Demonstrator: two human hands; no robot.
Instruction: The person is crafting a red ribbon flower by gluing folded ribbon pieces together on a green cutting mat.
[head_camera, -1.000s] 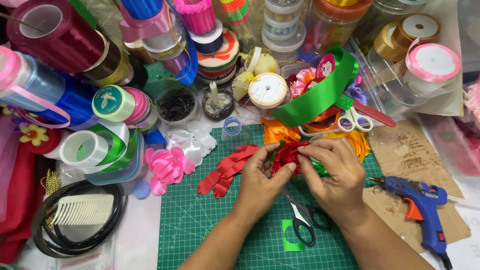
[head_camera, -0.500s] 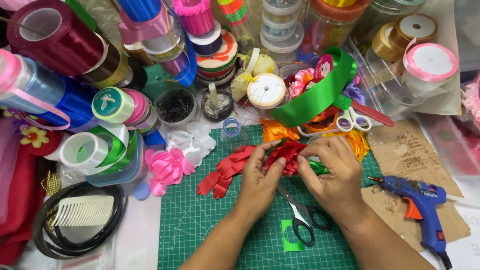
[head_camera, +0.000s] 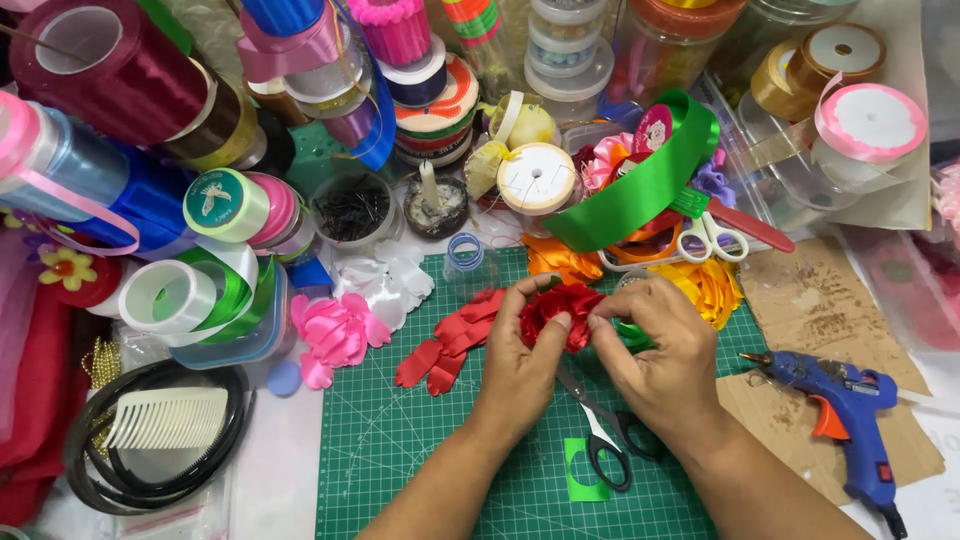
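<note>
Both hands, left (head_camera: 522, 360) and right (head_camera: 662, 352), pinch a red ribbon flower (head_camera: 560, 312) with closed fingers above the green mat (head_camera: 420, 450). The flower looks largely formed. Loose red petals (head_camera: 447, 342) lie just left, unused.

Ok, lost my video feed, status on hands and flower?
Both hands, left and right, pinching red ribbon flower. Scissors on green mat beneath. Nothing blocking.
</note>
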